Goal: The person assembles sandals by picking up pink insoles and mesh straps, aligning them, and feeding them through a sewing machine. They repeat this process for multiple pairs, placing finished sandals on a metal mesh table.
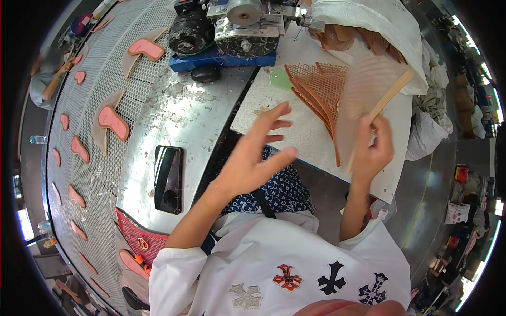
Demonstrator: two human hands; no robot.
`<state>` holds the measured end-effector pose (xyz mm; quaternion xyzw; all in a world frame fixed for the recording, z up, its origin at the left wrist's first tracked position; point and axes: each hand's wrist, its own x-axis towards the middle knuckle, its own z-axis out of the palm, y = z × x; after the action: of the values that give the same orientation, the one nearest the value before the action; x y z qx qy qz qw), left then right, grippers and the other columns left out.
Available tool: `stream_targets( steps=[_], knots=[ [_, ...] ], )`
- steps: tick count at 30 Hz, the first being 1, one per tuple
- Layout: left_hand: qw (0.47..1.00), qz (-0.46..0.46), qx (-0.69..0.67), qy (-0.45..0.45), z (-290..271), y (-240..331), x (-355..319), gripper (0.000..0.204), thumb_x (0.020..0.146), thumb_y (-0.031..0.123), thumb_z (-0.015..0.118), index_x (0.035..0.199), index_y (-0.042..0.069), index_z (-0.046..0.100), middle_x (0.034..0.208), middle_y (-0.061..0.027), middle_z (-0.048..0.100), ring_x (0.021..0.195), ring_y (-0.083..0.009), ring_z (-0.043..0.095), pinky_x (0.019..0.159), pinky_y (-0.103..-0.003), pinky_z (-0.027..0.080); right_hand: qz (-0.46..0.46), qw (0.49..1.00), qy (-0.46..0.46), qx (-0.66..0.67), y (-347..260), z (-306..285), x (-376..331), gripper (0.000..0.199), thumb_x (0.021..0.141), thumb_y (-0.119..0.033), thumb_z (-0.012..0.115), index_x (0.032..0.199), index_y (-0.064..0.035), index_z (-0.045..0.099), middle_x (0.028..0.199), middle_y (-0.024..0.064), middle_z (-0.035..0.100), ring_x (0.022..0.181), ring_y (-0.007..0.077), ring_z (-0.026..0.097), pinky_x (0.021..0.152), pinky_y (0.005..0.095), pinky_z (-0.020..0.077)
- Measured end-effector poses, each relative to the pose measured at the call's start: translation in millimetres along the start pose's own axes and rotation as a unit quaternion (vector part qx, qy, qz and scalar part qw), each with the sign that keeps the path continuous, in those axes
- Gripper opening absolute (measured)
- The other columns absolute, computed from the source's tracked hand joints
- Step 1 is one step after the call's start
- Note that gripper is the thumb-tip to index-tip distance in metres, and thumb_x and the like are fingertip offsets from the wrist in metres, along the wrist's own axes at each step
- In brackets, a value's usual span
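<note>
1. Tan-edged flat piece (392, 94): at 2 o'clock from frame centre, in the person's right hand (373, 152). Thumb and fingers closed on its near end; long edge tilts up toward 1 o'clock. Face of it blurred, outline unclear.
2. Left hand (255, 160): mid-frame, palm wide, fingers spread toward 1 o'clock, thumb out toward 3. Nothing in its grip. Fingers overlap the near-left edge of the white board (300, 131) in view; can't tell if they touch.
3. Brown perforated pieces (319, 87): fanned stack on the board, between 1 and 2 o'clock, between the two hands. The held piece partly covers its right side.
4. Green card (280, 79): on the board, between 12 and 1, just left of the stack.
5. White sack (374, 23): beyond the stack, between 1 and 2, mouth open, more brown pieces (337, 39) showing in it.
6. Machine (245, 37) on a blue base (226, 62): 12 o'clock, far end of the metal tabletop (142, 126). Black rounded object (205, 73) just before it, at 11.
7. Black phone (168, 179): flat on the metal, near 9.
8. Red perforated piece (138, 237): 8 o'clock, by the near end of the metal.
9. Pink foot-shaped pieces (113, 122): scattered over grey mesh, 8 through 11. Co-worker (42, 84) at its far side, near 10.
</note>
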<state>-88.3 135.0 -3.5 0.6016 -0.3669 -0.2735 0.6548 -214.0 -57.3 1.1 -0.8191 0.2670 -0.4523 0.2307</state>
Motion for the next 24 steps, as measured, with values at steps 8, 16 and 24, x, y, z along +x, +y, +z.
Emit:
stream_targets(
  steps=[8, 16, 24],
  knots=[
    [0.968, 0.013, -0.234, 0.088, 20, 2, 22, 0.041, 0.105, 0.028, 0.041, 0.128, -0.005, 0.052, 0.103, -0.0072, 0.061, 0.092, -0.0114, 0.058, 0.080, -0.026, 0.047, -0.220, 0.957, -0.176, 0.066, -34, 6, -5, 0.030, 0.077, -0.008, 0.072, 0.107, -0.0040, 0.070, 0.119, 0.0131, 0.063, 0.118, 0.0316, 0.054, 0.104, 0.0435, 0.0405],
    [0.966, -0.008, -0.220, 0.135, 22, 1, 33, 0.031, 0.105, 0.026, 0.044, 0.103, 0.000, 0.061, 0.063, 0.0041, 0.049, 0.050, -0.0022, 0.040, 0.045, -0.021, 0.031, 0.129, 0.927, -0.050, 0.348, -7, 14, -3, 0.044, 0.089, -0.012, 0.068, 0.128, 0.0053, 0.054, 0.123, 0.0143, 0.061, 0.118, 0.0243, 0.055, 0.101, 0.0359, 0.0422],
    [0.969, -0.064, -0.225, 0.081, 28, 21, 54, 0.035, 0.103, 0.028, 0.048, 0.084, 0.002, 0.061, 0.072, 0.0041, 0.056, 0.064, -0.0023, 0.044, 0.056, -0.022, 0.037, 0.182, 0.889, -0.028, 0.419, 1, 2, 1, 0.026, 0.096, -0.012, 0.061, 0.110, 0.0092, 0.064, 0.107, 0.0133, 0.068, 0.093, 0.0167, 0.064, 0.086, 0.0293, 0.0495]
  ],
)
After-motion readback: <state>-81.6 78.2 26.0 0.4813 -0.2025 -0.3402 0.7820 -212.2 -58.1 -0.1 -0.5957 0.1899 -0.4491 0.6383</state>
